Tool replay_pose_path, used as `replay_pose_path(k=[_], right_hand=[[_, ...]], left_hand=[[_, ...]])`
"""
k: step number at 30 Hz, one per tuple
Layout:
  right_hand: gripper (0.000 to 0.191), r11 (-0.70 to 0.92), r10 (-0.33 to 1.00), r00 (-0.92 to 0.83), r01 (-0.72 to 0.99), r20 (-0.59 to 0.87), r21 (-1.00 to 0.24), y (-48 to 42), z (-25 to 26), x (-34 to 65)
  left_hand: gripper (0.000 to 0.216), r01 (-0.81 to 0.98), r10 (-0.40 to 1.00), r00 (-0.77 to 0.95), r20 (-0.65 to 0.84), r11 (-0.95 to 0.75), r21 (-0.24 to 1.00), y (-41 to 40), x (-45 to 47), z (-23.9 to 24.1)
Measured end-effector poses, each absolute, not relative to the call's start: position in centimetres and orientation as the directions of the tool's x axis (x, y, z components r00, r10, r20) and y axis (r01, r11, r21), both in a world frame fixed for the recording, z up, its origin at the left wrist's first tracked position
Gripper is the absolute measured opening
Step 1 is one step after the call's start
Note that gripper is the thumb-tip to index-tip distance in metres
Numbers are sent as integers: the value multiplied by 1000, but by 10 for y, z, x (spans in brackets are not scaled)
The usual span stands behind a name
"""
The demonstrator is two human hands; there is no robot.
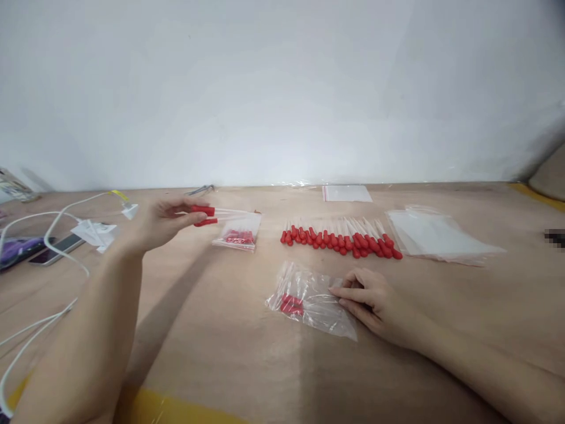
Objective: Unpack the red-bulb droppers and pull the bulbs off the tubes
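Note:
My left hand is closed on a couple of red-bulbed droppers, raised above the table with their clear tubes pointing right. Below those tubes lies a small zip bag with red bulbs showing inside. At the front middle, my right hand has its fingers closed at the right edge of a clear plastic bag, which has red bulbs at its left end. Behind this bag, a row of several droppers lies with red bulbs toward me and clear tips away.
A stack of clear bags lies right of the dropper row, and a smaller white bag sits by the wall. White cables, a charger and a phone occupy the left side.

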State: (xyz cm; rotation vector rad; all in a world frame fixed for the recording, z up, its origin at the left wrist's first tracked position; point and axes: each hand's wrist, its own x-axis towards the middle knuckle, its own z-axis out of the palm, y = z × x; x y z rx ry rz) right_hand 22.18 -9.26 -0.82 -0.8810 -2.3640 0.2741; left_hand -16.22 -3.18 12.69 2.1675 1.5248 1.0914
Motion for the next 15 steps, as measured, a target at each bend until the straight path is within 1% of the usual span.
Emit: replay_pose_path(k=[2,3,4,5,6,8,9,10,12,13,15], right_hand=[[25,757,654,-600,527,461,-387,-92,-8,222],[25,758,653,-602,524,460,-389,-92,-8,222],[25,760,650,-605,521,459,-389,-91,-8,222],[26,763,646,-609,516,460,-389,-91,-9,222],[26,765,644,-610,514,461,-388,-91,-9,222],[26,767,641,-608,511,468,-388,-90,-9,222],[26,768,640,-606,509,472,-387,-90,-9,222],[26,769,639,-604,509,476,-387,-90,-9,222],[26,771,637,-606,508,476,-385,-91,-8,222],[26,769,639,-605,510,475,-386,-91,-8,221],[25,759,651,-601,519,465,-392,-91,-6,221]], left_hand=[[29,735,834,74,547,-416,535,-28,-156,116],[27,781,801,65,595,-412,470,-26,-148,107],[24,837,767,94,635,-406,366,-23,-137,97],[22,884,748,164,643,-401,241,-20,-126,85],[22,912,738,238,631,-393,117,-17,-114,74],[27,899,757,421,499,-421,-121,-13,-91,55],[27,879,767,476,431,-426,-213,-12,-81,48],[26,862,779,504,373,-424,-279,-11,-73,42],[24,823,783,548,294,-440,-360,-10,-62,34],[24,806,778,567,269,-457,-377,-9,-59,31],[26,785,760,601,248,-503,-363,-6,-57,26]])
